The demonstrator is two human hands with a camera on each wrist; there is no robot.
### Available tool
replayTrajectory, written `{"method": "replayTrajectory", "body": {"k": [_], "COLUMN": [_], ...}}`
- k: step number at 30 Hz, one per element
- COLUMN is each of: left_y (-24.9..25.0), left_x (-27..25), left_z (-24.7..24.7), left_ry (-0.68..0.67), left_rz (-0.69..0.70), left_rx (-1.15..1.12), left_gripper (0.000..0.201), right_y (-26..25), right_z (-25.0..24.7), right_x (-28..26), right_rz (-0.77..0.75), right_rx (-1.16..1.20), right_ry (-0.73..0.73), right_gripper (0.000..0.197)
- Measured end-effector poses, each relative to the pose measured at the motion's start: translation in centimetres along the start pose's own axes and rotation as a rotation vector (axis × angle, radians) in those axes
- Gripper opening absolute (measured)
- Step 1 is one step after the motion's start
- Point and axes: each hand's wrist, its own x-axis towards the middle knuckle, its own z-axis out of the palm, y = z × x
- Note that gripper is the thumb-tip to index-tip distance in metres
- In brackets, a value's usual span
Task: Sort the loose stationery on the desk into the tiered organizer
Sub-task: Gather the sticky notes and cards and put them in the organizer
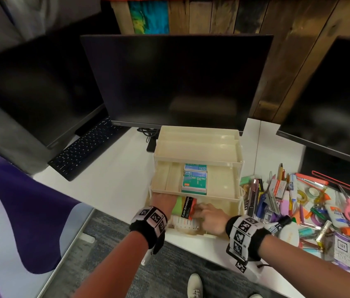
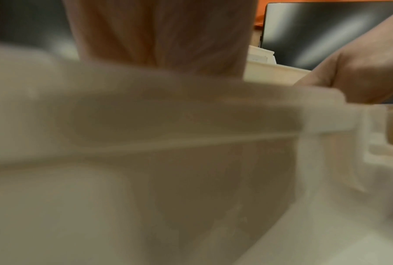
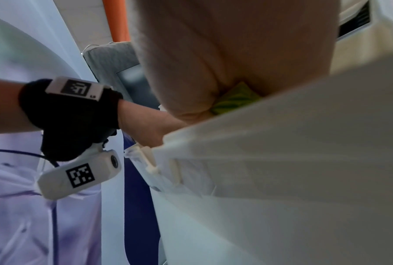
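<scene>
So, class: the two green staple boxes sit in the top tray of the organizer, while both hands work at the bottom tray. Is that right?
Not quite. The staple boxes sit in the middle tray, not the top tray, which shows nothing inside. The head view shows it. The left hand and right hand do work at the bottom tray.

Middle tray point(image 1: 232, 191) is overhanging the bottom tier point(image 1: 225, 208), leaving a low frontal gap that both hands are filling, while loose stationery point(image 1: 311, 203) is crowding the desk point(image 1: 113, 179) to the right.
</scene>
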Motion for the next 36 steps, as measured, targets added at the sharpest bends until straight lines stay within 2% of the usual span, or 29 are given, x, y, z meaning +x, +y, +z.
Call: {"method": "replayTrajectory", "body": {"k": [2, 6, 9, 11, 13, 16, 18, 20, 23, 28, 30, 33, 35, 36], "left_y": [0.1, -0.3, -0.5, -0.4, -0.1, 0.9, 1.6, 1.6, 0.8, 0.4, 0.3, -0.1, -0.6, -0.8], "left_x": [0.7, 0.2, 0.3, -0.3, -1.0, -1.9, -2.1, -1.8, -1.3, -1.7, -1.9, -2.2, -2.5, -2.7], "left_z": [1.2, 0.7, 1.4, 1.5, 1.7, 1.4, 1.1, 0.9, 1.6, 2.1, 2.0, 1.8, 1.3, 1.1], "left_ry": [0.111, -0.081, -0.092, -0.083, -0.043, 0.023, -0.039, -0.147, -0.191, -0.159, -0.153, -0.159, -0.133, -0.102], "left_rz": [-0.008, 0.014, 0.045, 0.055, 0.076, 0.149, 0.153, 0.082, -0.039, -0.074, -0.073, -0.026, -0.034, -0.06], "left_rx": [-0.024, 0.013, 0.012, -0.032, -0.129, -0.255, -0.262, -0.22, -0.196, -0.315, -0.332, -0.309, -0.318, -0.343], "left_gripper": [0.042, 0.038, 0.051, 0.061, 0.06, 0.036, 0.029, 0.04, 0.05, 0.047, 0.047, 0.043, 0.036, 0.034], "right_y": [-0.3, -1.1, -1.1, -1.1, -1.1, -0.7, -0.7, -0.7, -1.0, -1.2, -1.1, -2.3, -3.1, -3.4], "right_z": [0.0, -0.4, -0.4, -0.6, -0.7, -1.0, -1.1, -1.3, -1.7, -1.4, -0.6, 0.0, -0.1, -0.3], "right_x": [0.0, 0.3, 0.8, 0.7, 0.3, -0.1, -0.1, 0.2, 0.8, 1.7, 2.3, 2.8, 3.3, 3.5], "right_rz": [0.012, 0.041, 0.074, 0.094, 0.094, 0.123, 0.149, 0.168, 0.135, 0.2, 0.173, 0.186, 0.229, 0.243], "right_rx": [-0.062, -0.1, -0.055, 0.074, 0.189, 0.272, 0.296, 0.331, 0.617, 0.852, 1.083, 1.506, 1.664, 1.669], "right_ry": [-0.045, -0.063, -0.031, 0.007, 0.08, 0.114, 0.097, 0.1, 0.099, 0.028, 0.047, 0.143, 0.183, 0.186], "right_gripper": [0.056, 0.062, 0.068, 0.072, 0.069, 0.054, 0.037, 0.045, 0.033, 0.025, 0.033, 0.022, 0.015, 0.01]}}
